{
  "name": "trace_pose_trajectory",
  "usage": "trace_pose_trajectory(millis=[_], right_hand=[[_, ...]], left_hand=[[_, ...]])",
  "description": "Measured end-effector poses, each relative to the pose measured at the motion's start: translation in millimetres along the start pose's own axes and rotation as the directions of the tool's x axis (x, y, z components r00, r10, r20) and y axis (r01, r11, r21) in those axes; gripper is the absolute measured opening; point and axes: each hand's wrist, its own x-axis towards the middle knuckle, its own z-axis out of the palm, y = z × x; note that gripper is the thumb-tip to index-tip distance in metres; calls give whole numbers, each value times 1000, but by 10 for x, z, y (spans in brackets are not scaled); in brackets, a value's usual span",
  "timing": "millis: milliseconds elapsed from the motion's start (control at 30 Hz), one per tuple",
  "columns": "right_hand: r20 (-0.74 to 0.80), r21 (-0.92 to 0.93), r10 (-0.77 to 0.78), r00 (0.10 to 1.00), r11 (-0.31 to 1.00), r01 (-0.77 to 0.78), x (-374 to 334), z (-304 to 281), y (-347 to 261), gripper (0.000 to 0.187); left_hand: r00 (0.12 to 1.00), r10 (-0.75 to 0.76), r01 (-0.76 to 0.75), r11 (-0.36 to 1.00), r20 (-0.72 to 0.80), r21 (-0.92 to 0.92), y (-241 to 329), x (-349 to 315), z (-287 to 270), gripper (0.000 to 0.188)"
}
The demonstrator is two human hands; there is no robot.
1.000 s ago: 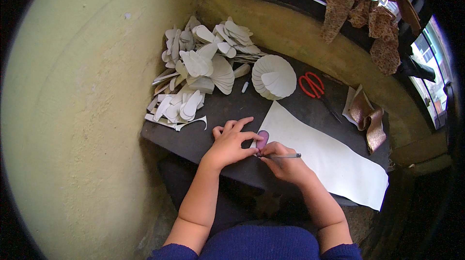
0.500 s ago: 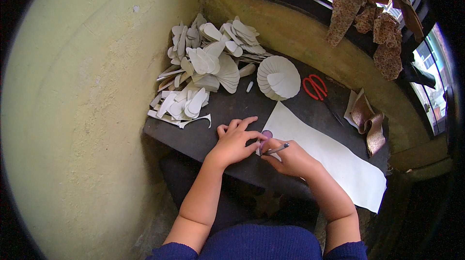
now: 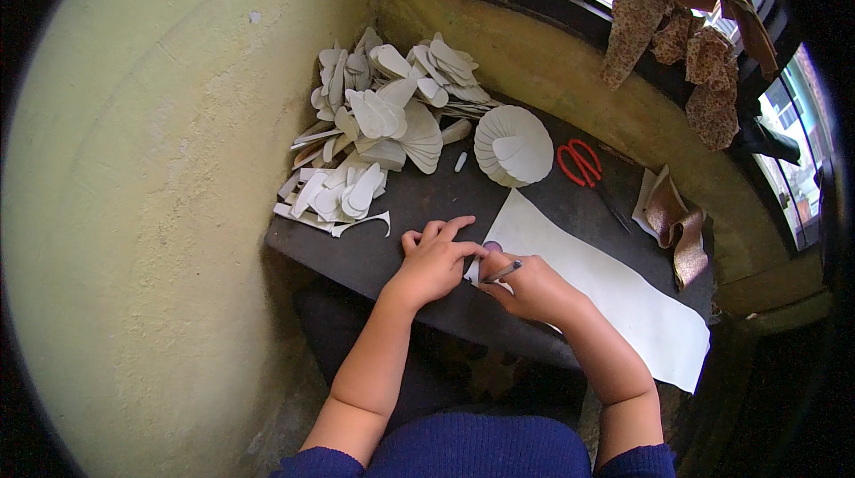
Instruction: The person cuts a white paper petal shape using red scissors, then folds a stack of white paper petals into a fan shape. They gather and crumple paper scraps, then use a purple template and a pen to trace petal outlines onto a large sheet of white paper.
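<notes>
My right hand (image 3: pixel 534 286) grips a pen (image 3: pixel 504 272), its tip low over the near left end of a long white sheet (image 3: pixel 597 286). A small purple rounded piece (image 3: pixel 492 247) lies on that sheet, partly covered by my fingers. My left hand (image 3: pixel 432 262) is open, its fingers spread. Its index finger reaches the edge of the purple piece, while the other fingers rest over the dark table. How the pen tip meets the sheet is hidden by my right hand.
Piles of white cut-out pieces (image 3: pixel 378 113) fill the table's far left. A fanned round stack (image 3: pixel 514 146) and a small white stick (image 3: pixel 460 162) lie beyond my hands. Red-handled scissors (image 3: pixel 581 163) and bronze strips (image 3: pixel 681 228) are at right. Walls border the dark table (image 3: pixel 356 255).
My right hand and the pen have shifted slightly left, covering more of the purple piece. My left hand has barely moved.
</notes>
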Motion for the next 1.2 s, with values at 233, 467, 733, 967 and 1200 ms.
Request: trace_pose_trajectory(millis=[233,467,733,967,1200], right_hand=[[-58,21,5,998,1000,-3,26,32,7,21],[27,-30,-14,1000,999,15,5,-8,-13,23],[56,10,-13,998,1000,12,-37,-30,19,22],[-43,77,6,999,997,-3,-21,25,29,20],[-112,103,10,994,995,2,22,73,60,21]], left_hand=[[1000,2,-2,1000,3,-5,2,-4,-5,34],[1000,-20,20,1000,22,10,31,2,-25,34],[999,-17,17,1000,33,8,40,6,-37,34],[1000,-17,17,1000,15,8,27,2,-22,32],[1000,8,-8,1000,-14,0,5,-3,-6,29]])
